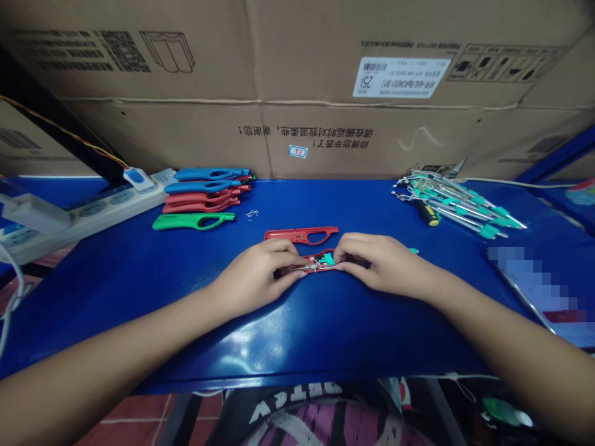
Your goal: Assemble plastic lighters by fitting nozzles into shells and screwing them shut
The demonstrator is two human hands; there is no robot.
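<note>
Near the middle of the blue table, an open red lighter shell lies between my hands, with a small teal part, white wires and a metal piece in it. My left hand is closed around the shell's left end, fingertips pressed at the metal piece. My right hand pinches the right end beside the teal part; its fingertips partly hide what they grip. Just behind lies another red shell half, with nothing holding it.
Blue, red and green lighter shells lie at the back left beside a white power strip. Metal rods with teal parts and a black-yellow screwdriver are at the back right. Cardboard stands behind; a pixelated device is at right.
</note>
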